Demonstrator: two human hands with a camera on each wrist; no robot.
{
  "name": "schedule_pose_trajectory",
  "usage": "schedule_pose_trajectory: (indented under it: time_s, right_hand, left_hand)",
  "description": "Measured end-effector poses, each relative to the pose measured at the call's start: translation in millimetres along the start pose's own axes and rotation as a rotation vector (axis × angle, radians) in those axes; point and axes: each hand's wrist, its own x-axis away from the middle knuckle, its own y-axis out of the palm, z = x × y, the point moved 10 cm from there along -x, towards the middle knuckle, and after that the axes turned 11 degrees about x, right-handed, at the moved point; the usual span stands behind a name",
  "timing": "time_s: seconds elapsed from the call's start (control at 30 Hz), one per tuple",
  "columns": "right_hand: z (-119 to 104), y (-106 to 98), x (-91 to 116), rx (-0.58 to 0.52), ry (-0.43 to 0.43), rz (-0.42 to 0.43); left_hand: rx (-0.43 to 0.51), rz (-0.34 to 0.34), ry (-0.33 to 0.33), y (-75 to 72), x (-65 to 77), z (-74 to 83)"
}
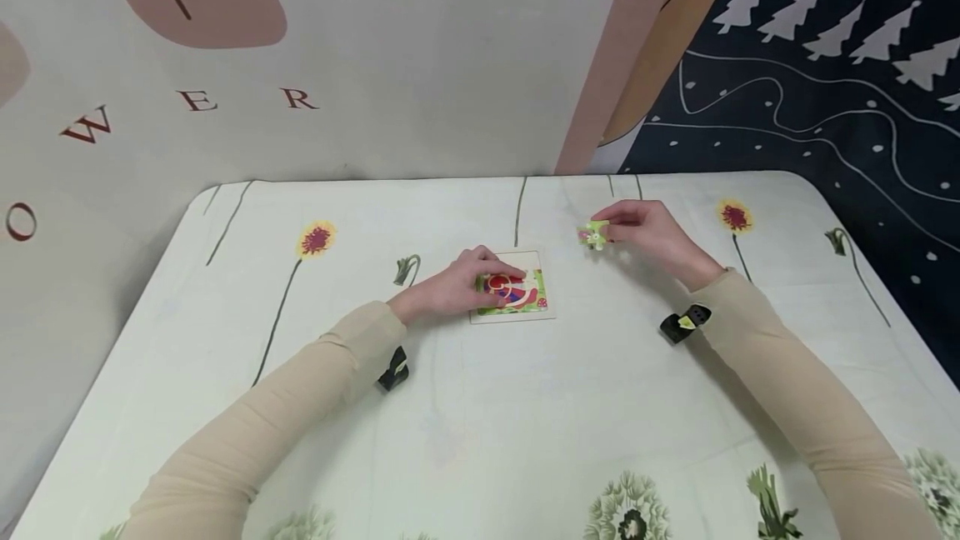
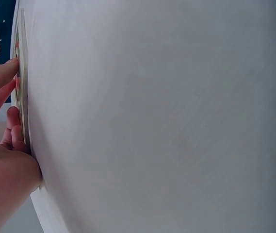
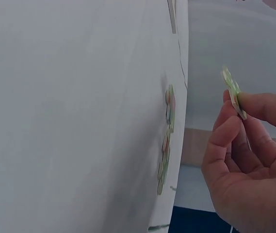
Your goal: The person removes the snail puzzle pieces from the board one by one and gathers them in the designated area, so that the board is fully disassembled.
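Near the middle of the table lies a flat jigsaw puzzle (image 1: 534, 298) in a thin pale tray (image 1: 512, 317), with a red, white and blue figure on green. My left hand (image 1: 471, 280) rests over its left part, fingers and thumb reaching across the picture and hiding some of it. In the left wrist view, the left hand's fingertips (image 2: 12, 63) touch the puzzle's face. To the right, my right hand (image 1: 647, 233) pinches a small green puzzle piece (image 3: 233, 92) between thumb and fingers, raised above the table.
More puzzle pieces (image 3: 167, 155) lie on the table below my right hand in the right wrist view. A white cloth with printed flowers (image 1: 450, 432) covers the table. Behind stands a pale wall hanging (image 1: 450, 65), with a dark tree-printed cloth (image 1: 810, 98) at the right.
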Motion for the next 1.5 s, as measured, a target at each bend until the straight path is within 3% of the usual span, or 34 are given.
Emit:
schedule_pose_trajectory:
  time_s: [0.47,0.73,1.03,1.23,1.5]
  right_hand:
    - [22,-23,7,0.037,0.070,0.097]
    - [33,-30,12,0.099,0.130,0.100]
    - [44,-39,14,0.110,0.100,0.135]
    - [47,-40,13,0.136,0.102,0.104]
    - [57,-37,8,0.216,0.168,0.030]
  left_hand:
    - [0.008,-0.001,-0.003,0.3,1.2,-0.5]
    - [0.009,0.004,0.000,-0.6,1.7,0.0]
    - [0.010,0.004,-0.004,-0.3,1.6,0.4]
    - [0.017,0.004,-0.007,-0.4,1.7,-0.4]
    - [0.024,0.008,0.001,-0.8,1.4,-0.2]
